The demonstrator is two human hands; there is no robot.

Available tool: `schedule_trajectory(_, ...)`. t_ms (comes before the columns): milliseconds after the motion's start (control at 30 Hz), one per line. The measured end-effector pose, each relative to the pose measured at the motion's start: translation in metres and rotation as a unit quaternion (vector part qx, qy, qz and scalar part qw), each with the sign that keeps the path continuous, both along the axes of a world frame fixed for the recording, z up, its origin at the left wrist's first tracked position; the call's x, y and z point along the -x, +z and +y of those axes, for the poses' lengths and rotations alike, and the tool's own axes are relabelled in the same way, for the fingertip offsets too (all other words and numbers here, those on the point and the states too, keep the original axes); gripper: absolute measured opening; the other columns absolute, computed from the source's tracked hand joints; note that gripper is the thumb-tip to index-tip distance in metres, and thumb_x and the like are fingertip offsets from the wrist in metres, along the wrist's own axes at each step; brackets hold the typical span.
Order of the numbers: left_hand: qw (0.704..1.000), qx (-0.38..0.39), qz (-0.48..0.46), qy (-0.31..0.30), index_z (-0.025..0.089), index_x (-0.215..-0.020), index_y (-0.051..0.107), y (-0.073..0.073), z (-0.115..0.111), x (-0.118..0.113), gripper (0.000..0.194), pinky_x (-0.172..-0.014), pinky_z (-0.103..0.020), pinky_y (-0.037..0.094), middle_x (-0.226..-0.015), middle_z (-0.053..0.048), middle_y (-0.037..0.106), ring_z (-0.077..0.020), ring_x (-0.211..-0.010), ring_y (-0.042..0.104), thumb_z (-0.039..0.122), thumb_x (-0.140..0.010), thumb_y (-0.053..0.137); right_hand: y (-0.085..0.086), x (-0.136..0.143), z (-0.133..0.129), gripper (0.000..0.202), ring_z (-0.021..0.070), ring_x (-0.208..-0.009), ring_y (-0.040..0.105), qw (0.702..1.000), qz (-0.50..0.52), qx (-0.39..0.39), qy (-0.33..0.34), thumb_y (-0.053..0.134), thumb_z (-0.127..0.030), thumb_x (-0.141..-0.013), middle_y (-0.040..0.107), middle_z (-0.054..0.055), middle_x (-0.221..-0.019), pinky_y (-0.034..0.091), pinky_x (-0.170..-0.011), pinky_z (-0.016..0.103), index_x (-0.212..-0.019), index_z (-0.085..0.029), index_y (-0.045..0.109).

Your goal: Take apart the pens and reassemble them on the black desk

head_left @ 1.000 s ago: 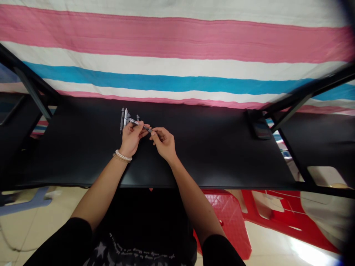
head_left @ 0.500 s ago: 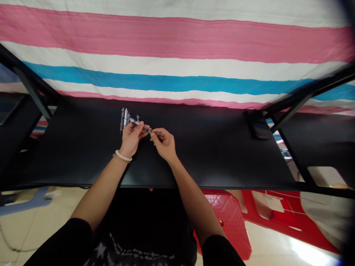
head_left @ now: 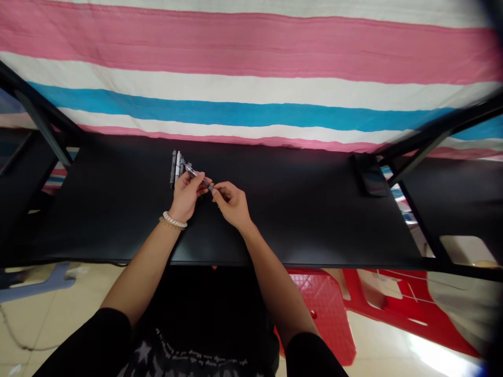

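A slim pen [head_left: 190,170] with a clear and dark barrel slants between my hands above the black table [head_left: 298,220]. My left hand [head_left: 185,196] grips its barrel between thumb and fingers. At the pen's lower right end, my right hand [head_left: 231,203] pinches the dark tip part. Just behind my left hand, a dark pen [head_left: 173,169] and a white pen [head_left: 178,163] lie side by side on the table, with more dark pens next to them partly hidden by the hand.
A black phone-like object [head_left: 373,178] lies at the table's right end. Black metal frames slope at both sides, and a striped cloth [head_left: 251,47] hangs behind the table. Below the front edge stands a red stool [head_left: 322,309].
The head view has shifted slightly. Both hands keep nearly the same places on the pen, with my right fingers a touch closer to my left hand.
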State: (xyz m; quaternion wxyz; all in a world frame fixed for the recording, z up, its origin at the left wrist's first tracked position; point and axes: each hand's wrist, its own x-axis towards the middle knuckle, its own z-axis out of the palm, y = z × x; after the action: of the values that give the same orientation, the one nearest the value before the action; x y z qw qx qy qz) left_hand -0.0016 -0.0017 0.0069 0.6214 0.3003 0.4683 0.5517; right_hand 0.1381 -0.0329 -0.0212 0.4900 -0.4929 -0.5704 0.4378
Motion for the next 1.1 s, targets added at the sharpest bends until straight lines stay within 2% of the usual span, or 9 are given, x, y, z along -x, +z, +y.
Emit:
schedule_trajectory(400, 1.000, -0.008, -0.010, 0.001, 0.018, -0.084, 0.061, -0.0020, 0.0005, -0.0006, 0.022, -0.057, -0.018, 0.052, -0.074, -0.001, 0.071, -0.0104, -0.067, 0.068, 0.030, -0.079, 0.079, 0.0029, 0.0028, -0.0010, 0.019, 0.0126, -0.059, 0.060, 1.000, -0.021, -0.012, -0.005, 0.062, -0.039, -0.093, 0.065, -0.001, -0.069, 0.045, -0.057, 0.027, -0.095, -0.021, 0.065)
schedule_trajectory(667, 1.000, -0.016, -0.006, 0.000, 0.019, -0.085, 0.063, -0.0042, 0.0009, -0.0006, 0.022, -0.061, -0.021, 0.055, -0.079, -0.003, 0.073, -0.0125, -0.071, 0.071, 0.033, -0.080, 0.079, -0.0016, 0.0033, 0.0003, 0.024, 0.0110, -0.057, 0.054, 0.999, -0.009, -0.024, -0.034, 0.062, -0.044, -0.093, 0.063, -0.001, -0.069, 0.043, -0.055, 0.026, -0.096, -0.020, 0.067)
schedule_trajectory(933, 1.000, -0.016, -0.003, 0.011, 0.017, -0.085, 0.062, -0.0026, 0.0001, -0.0027, 0.030, -0.064, -0.022, 0.057, -0.084, -0.006, 0.076, -0.0140, -0.073, 0.074, 0.038, -0.078, 0.083, 0.0041, 0.0025, 0.0029, 0.030, 0.0134, -0.063, 0.061, 0.997, 0.034, -0.007, -0.065, 0.065, -0.050, -0.090, 0.068, 0.001, -0.072, 0.050, -0.060, 0.028, -0.092, -0.020, 0.069)
schedule_trajectory(1100, 1.000, -0.022, -0.008, 0.022, 0.018, -0.085, 0.063, -0.0039, 0.0002, -0.0042, 0.031, -0.066, -0.023, 0.058, -0.085, -0.005, 0.077, -0.0136, -0.072, 0.074, 0.039, -0.077, 0.083, -0.0004, 0.0018, 0.0043, 0.027, 0.0145, -0.069, 0.065, 0.996, 0.044, -0.015, -0.080, 0.066, -0.048, -0.090, 0.070, 0.003, -0.080, 0.053, -0.064, 0.028, -0.094, -0.021, 0.070)
